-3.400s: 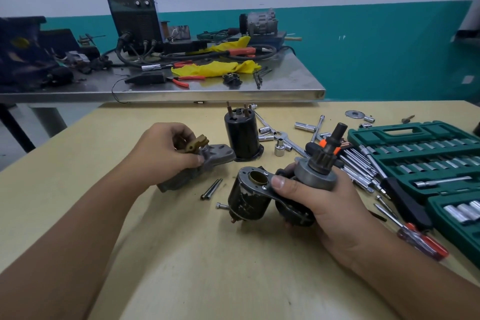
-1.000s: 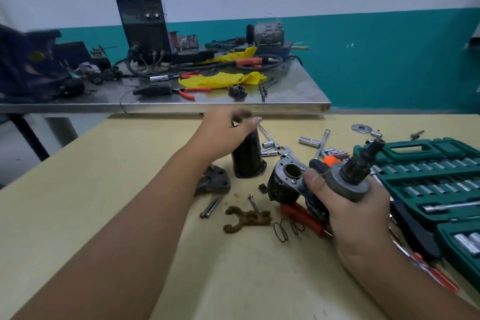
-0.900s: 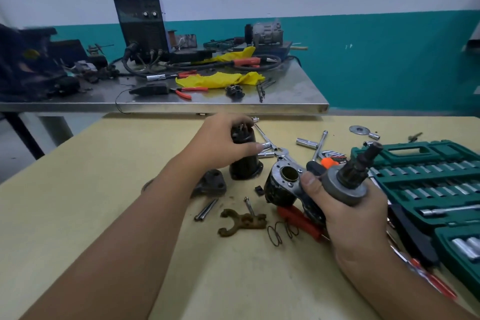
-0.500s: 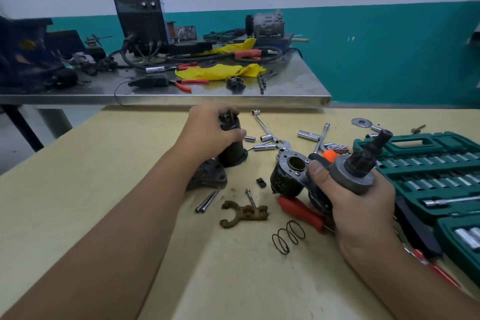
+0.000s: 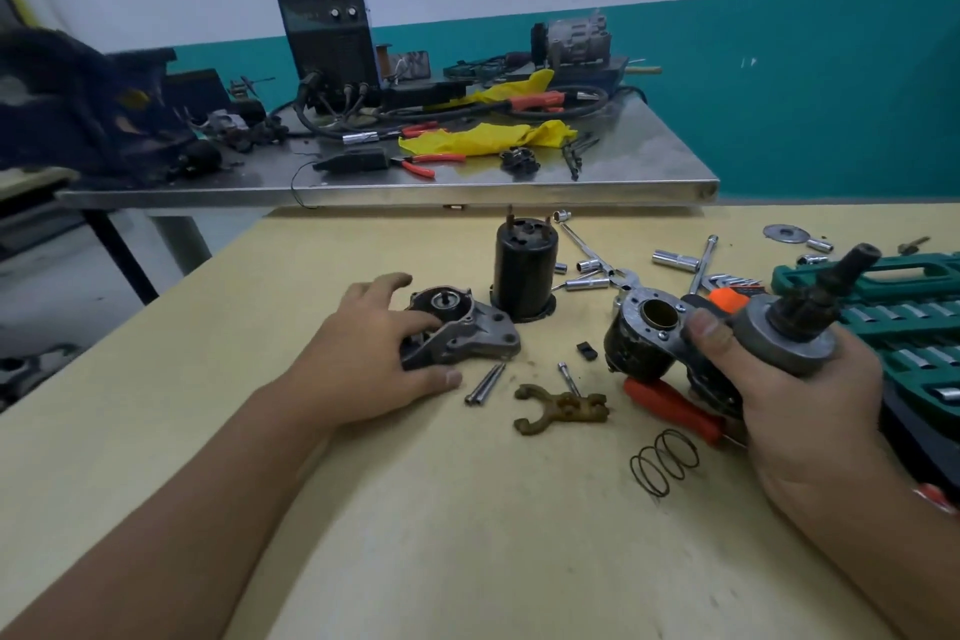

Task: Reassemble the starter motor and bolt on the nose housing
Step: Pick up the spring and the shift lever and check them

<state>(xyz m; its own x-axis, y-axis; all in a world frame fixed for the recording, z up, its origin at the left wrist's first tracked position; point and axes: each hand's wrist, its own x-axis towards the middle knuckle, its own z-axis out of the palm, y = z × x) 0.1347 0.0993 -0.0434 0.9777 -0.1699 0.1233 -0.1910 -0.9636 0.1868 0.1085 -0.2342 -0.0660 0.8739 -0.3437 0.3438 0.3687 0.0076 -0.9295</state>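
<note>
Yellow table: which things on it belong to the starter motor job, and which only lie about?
For the job: nose housing under the left hand; motor body in the right hand; black solenoid; fork lever; spring; long bolts.

Lying about: green socket case; loose sockets; red-handled pliers.

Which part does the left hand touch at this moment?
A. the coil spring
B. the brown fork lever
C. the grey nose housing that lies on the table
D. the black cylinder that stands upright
C: the left hand rests on the grey nose housing, fingers over its top and thumb at its near edge, while the black cylinder, fork lever and spring lie apart from it.
</note>
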